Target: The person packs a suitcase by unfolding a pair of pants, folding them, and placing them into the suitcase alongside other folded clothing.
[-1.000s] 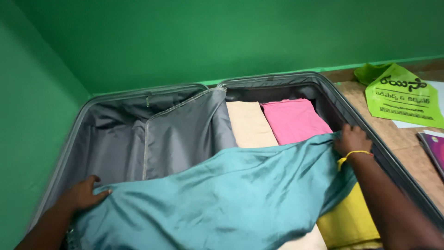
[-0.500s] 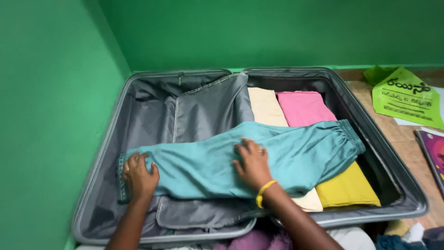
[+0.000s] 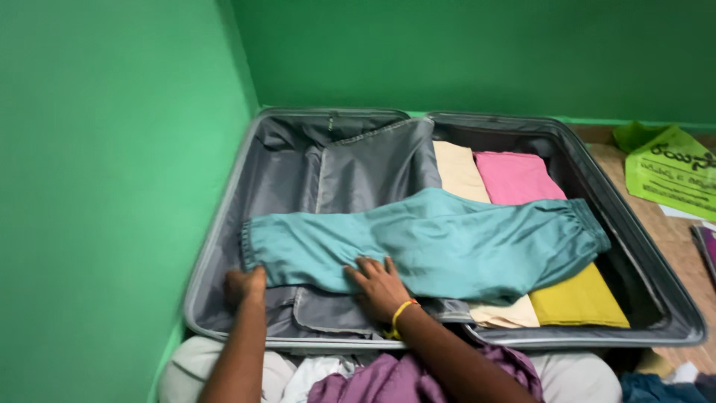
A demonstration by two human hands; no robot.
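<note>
A teal garment [image 3: 432, 242] lies stretched across both halves of an open grey suitcase [image 3: 231, 201]. My left hand [image 3: 245, 284] grips the garment's near left corner. My right hand [image 3: 379, 286], with a yellow band at the wrist, rests flat on the garment's near edge at the middle. Under the garment, the right half holds folded cloths: cream [image 3: 458, 169], pink [image 3: 518, 177], yellow [image 3: 578, 301] and another cream one [image 3: 507, 314].
Green walls stand at the left and behind. A light green printed bag [image 3: 671, 173] lies on the brown floor at the right. Purple [image 3: 403, 377] and white clothes sit in front of the suitcase's near rim. The left half's grey lining flap [image 3: 377, 168] is partly raised.
Both hands slid back toward the near edge of the teal garment, which now lies flat across the suitcase. The camera view shifted, so the suitcase appears further right.
</note>
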